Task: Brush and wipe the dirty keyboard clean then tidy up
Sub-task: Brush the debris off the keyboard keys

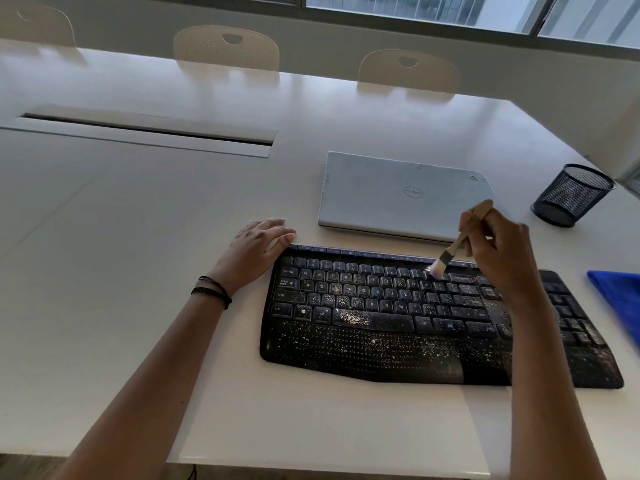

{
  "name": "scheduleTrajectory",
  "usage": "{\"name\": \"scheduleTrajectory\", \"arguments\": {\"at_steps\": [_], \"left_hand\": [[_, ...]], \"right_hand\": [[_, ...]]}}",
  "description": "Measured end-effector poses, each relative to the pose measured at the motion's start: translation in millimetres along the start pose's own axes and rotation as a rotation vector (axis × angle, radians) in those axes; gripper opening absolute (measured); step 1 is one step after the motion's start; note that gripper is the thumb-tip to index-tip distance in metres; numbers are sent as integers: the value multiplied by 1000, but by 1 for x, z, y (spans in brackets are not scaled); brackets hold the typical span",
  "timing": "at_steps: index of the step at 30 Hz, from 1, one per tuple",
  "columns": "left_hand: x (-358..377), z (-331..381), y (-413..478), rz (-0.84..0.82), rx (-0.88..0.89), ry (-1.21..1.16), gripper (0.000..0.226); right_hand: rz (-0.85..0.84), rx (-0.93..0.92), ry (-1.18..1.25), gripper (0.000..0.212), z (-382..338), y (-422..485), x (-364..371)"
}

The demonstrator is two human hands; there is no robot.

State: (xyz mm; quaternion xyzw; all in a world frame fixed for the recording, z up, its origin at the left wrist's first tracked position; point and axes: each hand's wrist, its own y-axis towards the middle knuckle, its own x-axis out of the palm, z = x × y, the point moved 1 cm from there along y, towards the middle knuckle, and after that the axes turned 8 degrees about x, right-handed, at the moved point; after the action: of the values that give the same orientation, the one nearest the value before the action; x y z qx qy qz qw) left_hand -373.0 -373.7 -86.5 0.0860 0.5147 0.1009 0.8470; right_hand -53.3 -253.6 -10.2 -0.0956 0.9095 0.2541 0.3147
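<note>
The brushing step is in hand, and by the look of it only begun: the black keyboard (381, 317), lying on the white desk (138, 237) close to its near edge, is speckled with pale crumbs over the letter keys, the space bar and the palm rest. The right hand (498, 251) pinches the wooden handle of a small brush (453, 244), whose pale bristles touch the keyboard's upper key rows, right of centre. The left hand (259, 244) lies flat with straight fingers at the keyboard's far-left corner, seemingly steadying it. The next move probably calls for short strokes along each row, working the dirt toward one edge of the keyboard, not deeper between the keys, while the left hand keeps the keyboard from sliding. Wiping would follow; a blue cloth (620, 299) lies just right of the keyboard.
</note>
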Motion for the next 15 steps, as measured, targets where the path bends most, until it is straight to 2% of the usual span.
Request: {"name": "scheduleTrajectory", "arguments": {"at_steps": [3, 5, 11, 15], "left_hand": [[1, 1, 0, 18, 15, 6, 37], [0, 2, 0, 25, 14, 9, 35], [-1, 3, 0, 14, 12, 9, 38], [-2, 5, -1, -4, 8, 5, 55]], "right_hand": [[-13, 15, -2, 19, 0, -1, 2], [-33, 22, 18, 18, -2, -2, 3], [-31, 6, -27, 19, 1, -1, 5], [-30, -5, -87, 21, 3, -1, 3]]}}
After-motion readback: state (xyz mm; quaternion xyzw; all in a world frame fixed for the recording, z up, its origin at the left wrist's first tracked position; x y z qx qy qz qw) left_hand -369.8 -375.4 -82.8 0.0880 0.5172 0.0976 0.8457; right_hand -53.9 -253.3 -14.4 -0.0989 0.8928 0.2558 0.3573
